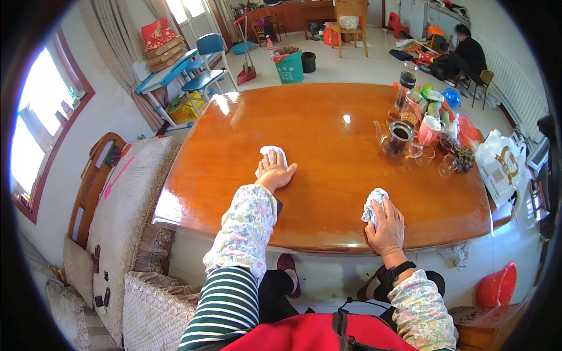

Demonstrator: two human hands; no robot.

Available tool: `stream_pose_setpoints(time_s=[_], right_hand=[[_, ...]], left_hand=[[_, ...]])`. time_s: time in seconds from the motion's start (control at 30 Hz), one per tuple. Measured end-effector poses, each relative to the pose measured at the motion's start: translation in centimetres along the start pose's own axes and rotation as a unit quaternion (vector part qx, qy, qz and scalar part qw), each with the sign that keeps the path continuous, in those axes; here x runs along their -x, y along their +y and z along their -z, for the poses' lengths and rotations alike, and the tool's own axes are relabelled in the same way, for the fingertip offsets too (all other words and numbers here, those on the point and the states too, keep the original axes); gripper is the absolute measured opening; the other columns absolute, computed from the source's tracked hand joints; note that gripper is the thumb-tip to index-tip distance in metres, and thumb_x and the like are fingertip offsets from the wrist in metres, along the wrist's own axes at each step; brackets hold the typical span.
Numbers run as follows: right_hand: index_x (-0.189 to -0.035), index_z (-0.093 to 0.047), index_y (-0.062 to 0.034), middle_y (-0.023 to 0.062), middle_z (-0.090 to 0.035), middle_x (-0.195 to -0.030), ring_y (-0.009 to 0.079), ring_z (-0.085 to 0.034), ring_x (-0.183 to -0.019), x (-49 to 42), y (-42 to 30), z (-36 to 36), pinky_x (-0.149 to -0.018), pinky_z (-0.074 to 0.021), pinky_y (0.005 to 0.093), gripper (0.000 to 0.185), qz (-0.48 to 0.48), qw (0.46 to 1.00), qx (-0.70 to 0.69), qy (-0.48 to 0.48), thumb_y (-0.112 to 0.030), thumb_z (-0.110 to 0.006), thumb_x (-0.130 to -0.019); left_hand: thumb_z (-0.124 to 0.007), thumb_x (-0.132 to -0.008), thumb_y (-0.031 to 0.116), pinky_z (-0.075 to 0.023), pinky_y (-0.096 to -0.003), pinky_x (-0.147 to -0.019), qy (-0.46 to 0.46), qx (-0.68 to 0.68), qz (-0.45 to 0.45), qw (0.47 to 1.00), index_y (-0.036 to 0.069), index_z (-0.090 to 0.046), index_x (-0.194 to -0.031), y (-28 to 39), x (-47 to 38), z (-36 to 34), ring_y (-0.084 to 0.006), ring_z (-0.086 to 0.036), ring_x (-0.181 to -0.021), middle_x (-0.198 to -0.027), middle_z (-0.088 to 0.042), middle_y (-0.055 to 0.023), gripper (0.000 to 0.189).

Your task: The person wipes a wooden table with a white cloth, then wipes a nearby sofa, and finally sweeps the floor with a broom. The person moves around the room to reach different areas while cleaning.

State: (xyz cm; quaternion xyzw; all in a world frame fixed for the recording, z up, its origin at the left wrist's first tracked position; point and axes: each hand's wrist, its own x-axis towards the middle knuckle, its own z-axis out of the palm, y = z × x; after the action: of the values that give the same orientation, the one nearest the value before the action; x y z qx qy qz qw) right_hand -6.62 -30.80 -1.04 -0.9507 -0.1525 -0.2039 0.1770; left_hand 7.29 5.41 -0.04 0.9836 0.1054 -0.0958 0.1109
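Note:
My left hand (274,171) lies flat, fingers somewhat spread, on a white cloth (266,150) at the left middle of the glossy wooden table (325,145). Near the front edge, toward the right, my right hand (387,226) rests with bent fingers on a crumpled white cloth (370,211). Both cloths touch the tabletop and are partly covered by the hands. A small dark object (279,207) shows beside my left sleeve; its kind is unclear.
A glass teapot (396,142), glass cups (425,156), a pink-and-white pitcher (429,130) and grapes (463,159) stand or lie at the table's right. Beyond them is a white plastic bag (500,169). A covered sofa (127,206) is at left. Another person (470,55) sits at the back right.

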Motion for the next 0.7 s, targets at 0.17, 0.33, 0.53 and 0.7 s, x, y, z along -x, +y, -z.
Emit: stream_pose_setpoints(time_s=[0.17,0.33,0.53,0.7], right_hand=[[-0.131,-0.060,-0.0128,0.0210,-0.051,-0.140,0.0378,-0.049,-0.129,0.1,0.1,-0.1,-0.110,-0.0355,0.0498,0.055,-0.002,1.000,-0.010,0.007,-0.023,-0.065,-0.077],[-0.131,-0.059,-0.0123,0.0195,-0.051,-0.140,0.0366,-0.049,-0.130,0.2,0.1,0.0,-0.110,-0.0361,0.0497,0.054,0.009,1.000,-0.016,0.018,-0.021,-0.065,-0.078],[-0.132,-0.058,-0.0120,0.0189,-0.052,-0.139,0.0353,-0.050,-0.129,0.3,0.3,-0.4,-0.108,-0.0377,0.0479,0.054,0.010,1.000,-0.010,0.024,-0.021,-0.065,-0.079],[-0.134,-0.057,-0.0124,0.0205,-0.051,-0.142,0.0359,-0.049,-0.130,0.3,0.3,-0.6,-0.110,-0.0364,0.0479,0.054,0.010,1.000,0.014,0.008,-0.021,-0.065,-0.081]], left_hand=[[-0.037,-0.096,0.065,-0.0049,-0.0494,-0.123,-0.019,-0.047,-0.045,0.998,0.006,-0.012,-0.160,1.4,4.9,-1.7,-0.0386,0.001,-0.154,-0.167,-0.002,-0.0175,0.090],[-0.039,-0.096,0.064,-0.0045,-0.0505,-0.123,-0.018,-0.063,-0.098,0.993,0.004,-0.014,-0.159,3.1,11.2,-3.1,-0.0403,0.000,-0.153,-0.166,-0.003,-0.0210,0.090],[-0.039,-0.096,0.063,-0.0054,-0.0548,-0.122,-0.010,-0.102,-0.189,0.977,0.003,-0.014,-0.158,4.8,17.5,-4.8,-0.0454,-0.001,-0.152,-0.165,-0.005,-0.0246,0.091],[-0.037,-0.098,0.061,-0.0078,-0.0529,-0.123,-0.046,-0.097,-0.223,0.969,0.005,-0.013,-0.159,4.3,16.2,-3.8,-0.0419,-0.002,-0.153,-0.166,-0.005,-0.0213,0.086]])
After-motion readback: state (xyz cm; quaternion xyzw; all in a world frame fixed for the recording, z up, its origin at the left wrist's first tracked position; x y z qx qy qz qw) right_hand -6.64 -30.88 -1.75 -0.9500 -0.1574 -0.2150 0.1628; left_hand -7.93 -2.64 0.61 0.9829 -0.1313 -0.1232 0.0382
